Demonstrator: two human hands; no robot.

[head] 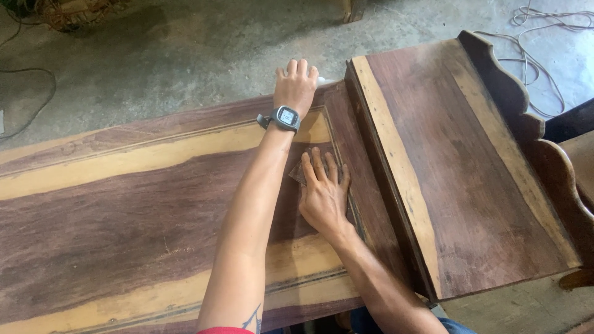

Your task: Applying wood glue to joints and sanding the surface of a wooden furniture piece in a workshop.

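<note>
concrete floor [185, 43] – grey | white cord [544, 43] – looped | woven basket [68, 12]

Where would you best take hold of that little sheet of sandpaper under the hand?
By the corner of the sandpaper that peeks out left of the right hand. The sheet lies flat on the wooden panel, pinned under the palm, so come from the left side and pinch that free corner.

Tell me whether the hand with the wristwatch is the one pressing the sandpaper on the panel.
No: the left hand with the wristwatch grips the panel's far edge, while the right hand presses the sandpaper.
</note>
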